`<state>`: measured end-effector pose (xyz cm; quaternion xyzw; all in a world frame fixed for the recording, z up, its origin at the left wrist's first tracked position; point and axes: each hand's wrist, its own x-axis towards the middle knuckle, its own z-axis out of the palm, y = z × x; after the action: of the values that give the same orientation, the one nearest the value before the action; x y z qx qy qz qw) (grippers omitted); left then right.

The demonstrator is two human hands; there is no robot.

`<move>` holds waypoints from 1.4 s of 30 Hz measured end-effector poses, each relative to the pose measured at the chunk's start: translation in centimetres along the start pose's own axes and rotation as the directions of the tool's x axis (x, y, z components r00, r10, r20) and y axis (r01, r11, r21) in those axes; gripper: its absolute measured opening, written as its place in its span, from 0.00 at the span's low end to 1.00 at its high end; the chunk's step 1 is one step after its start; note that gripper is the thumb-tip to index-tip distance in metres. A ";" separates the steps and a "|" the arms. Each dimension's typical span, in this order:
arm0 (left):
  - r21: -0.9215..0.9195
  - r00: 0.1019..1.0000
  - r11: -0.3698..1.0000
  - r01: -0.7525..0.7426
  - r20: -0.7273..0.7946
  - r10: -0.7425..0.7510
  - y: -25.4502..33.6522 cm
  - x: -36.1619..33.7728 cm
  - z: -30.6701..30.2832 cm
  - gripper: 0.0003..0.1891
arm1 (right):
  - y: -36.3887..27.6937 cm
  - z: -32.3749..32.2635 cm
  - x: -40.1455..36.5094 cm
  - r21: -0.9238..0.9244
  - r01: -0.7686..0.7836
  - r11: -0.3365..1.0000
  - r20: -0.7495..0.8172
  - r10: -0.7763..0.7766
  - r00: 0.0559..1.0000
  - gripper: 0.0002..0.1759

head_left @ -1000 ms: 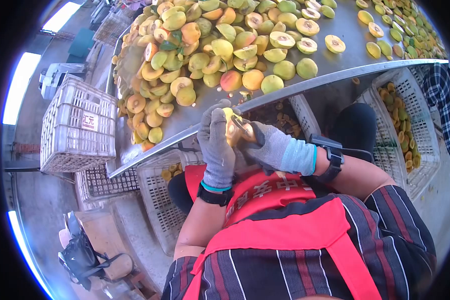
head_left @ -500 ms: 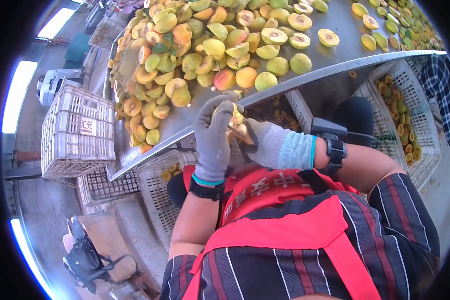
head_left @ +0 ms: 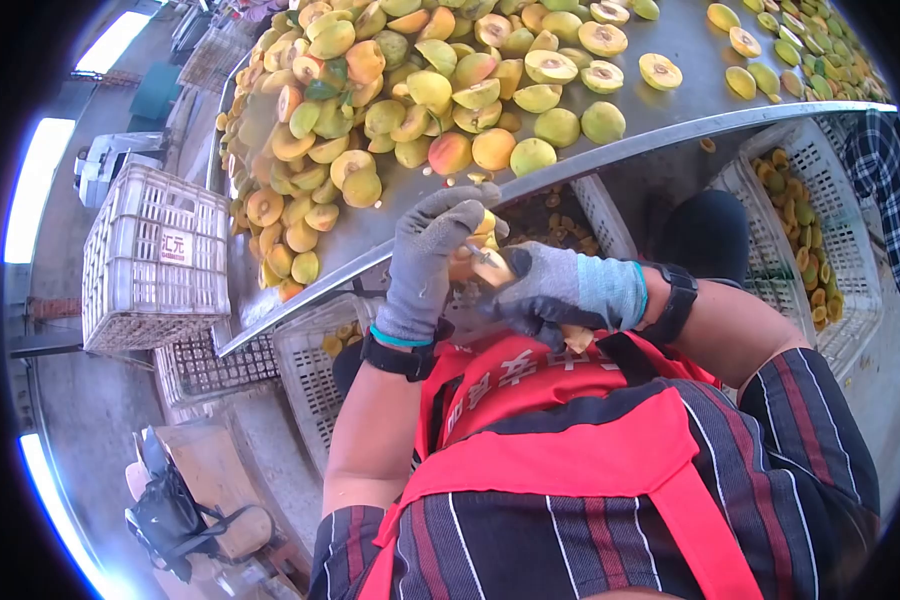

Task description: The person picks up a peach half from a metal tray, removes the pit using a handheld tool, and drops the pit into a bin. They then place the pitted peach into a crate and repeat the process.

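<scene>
Over by the table [head_left: 695, 45], near its heap [head_left: 430, 90], the left hand [head_left: 425, 265] grips a fruit piece [head_left: 487, 226]; the right [head_left: 560, 285] closes round a half-hidden tan thing [head_left: 576, 338]. The piece looks light, firm, likely slick where cut, so best held by its skin.
</scene>
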<state>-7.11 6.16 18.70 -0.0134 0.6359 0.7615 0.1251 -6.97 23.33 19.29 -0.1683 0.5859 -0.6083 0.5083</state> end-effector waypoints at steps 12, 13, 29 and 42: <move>0.031 0.983 0.990 -0.136 -0.122 0.138 -2.2 0.7 0.3 0.14 | 0.8 0.2 0.6 0.064 -0.038 0.997 -0.012 0.039 0.999 0.11; -0.087 0.990 0.990 -0.112 -0.094 0.104 -2.2 0.7 0.1 0.12 | 1.0 0.1 0.7 0.090 -0.049 0.995 0.010 0.048 0.999 0.13; -0.706 0.978 0.679 -0.203 -0.181 0.104 -3.6 0.2 1.3 0.25 | 0.7 0.6 -0.3 0.679 -0.037 0.733 0.207 -0.143 0.968 0.09; 0.818 0.837 0.294 0.495 -0.539 0.093 6.8 -11.2 -16.6 0.24 | 4.1 -1.7 0.6 0.233 0.018 0.972 0.017 -0.023 1.000 0.11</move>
<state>0.05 -12.95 24.08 -0.2144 0.9566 0.1929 0.0420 -6.85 24.63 14.98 -0.1197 0.5038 -0.6762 0.5240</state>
